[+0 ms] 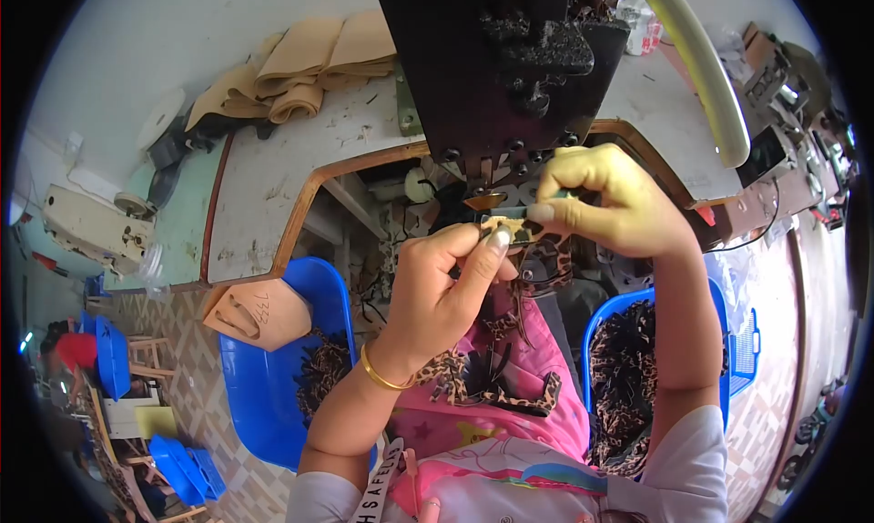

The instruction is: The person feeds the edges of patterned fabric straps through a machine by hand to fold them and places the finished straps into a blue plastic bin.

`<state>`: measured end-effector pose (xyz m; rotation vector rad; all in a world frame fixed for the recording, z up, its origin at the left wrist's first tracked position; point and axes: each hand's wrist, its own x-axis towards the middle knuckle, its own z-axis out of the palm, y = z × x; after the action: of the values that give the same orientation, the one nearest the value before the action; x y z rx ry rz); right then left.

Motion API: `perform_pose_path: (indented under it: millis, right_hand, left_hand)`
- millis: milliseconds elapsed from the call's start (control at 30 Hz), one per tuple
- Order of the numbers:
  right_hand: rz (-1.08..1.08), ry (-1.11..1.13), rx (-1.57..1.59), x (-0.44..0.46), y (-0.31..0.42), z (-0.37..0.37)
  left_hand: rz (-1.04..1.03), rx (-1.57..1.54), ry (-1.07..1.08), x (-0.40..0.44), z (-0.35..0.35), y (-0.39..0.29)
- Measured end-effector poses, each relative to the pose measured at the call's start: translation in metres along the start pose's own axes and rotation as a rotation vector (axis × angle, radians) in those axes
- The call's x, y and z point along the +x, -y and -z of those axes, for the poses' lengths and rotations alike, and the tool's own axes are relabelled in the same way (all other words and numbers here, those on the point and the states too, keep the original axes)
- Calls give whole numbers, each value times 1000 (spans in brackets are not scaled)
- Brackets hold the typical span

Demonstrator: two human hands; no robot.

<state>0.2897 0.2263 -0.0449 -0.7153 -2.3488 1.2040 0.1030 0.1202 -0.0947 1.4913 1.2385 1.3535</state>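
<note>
In front of a dark machine head [510, 77], my left hand [455, 277] pinches a small leopard-print piece [506, 224] between thumb and fingers. On the right, my right hand [596, 200] has its thumb and fingers pressed together at the other end of that piece, close to the machine's lower parts. Leopard-print strips [496, 391] hang below my hands and lie over the pink apron [546, 341]. My fingers partly cover the piece.
A blue tub [241, 386] with leopard-print strips and a marked cardboard piece [259, 314] is at the left. Another blue tub [590, 341] of strips stands right. The worktable [264, 195] curves around the machine, with folded brown sheets [300, 63] behind.
</note>
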Motion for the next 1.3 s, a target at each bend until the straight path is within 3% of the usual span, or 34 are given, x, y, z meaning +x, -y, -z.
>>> perform_pose_path:
  millis: [100,333,633,733,867,967,1067,1133,1233,1300]
  right_hand:
    - [-130,84,180,13,0,9]
    - [-104,104,237,23,-1,22]
    - [51,109,246,32,3,27]
    - [-15,68,184,31,6,21]
    - [33,-50,108,25,16,7]
    - [116,-154,-30,23,24,3]
    - [186,-238,-530,21,11,13]
    - [225,-208,-630,22,11,32]
    - [94,-94,-605,23,23,50]
    - [-131,-27,-559,21,40,58]
  left_hand:
    - [81,-134,-11,7,-4,-1]
    - [148,-247,-58,10,-15,-10]
    - [56,-216,-206,1,-7,-4]
    - [20,-259,-269,0,0,4]
    - [-105,-256,-287,7,-2,19]
    - [-59,-247,-267,6,-2,14]
    - [-105,-177,-272,7,4,9]
    - [-154,-147,-272,7,11,10]
    - [-143,-213,-290,5,20,9]
    - [-142,-292,-310,5,25,10]
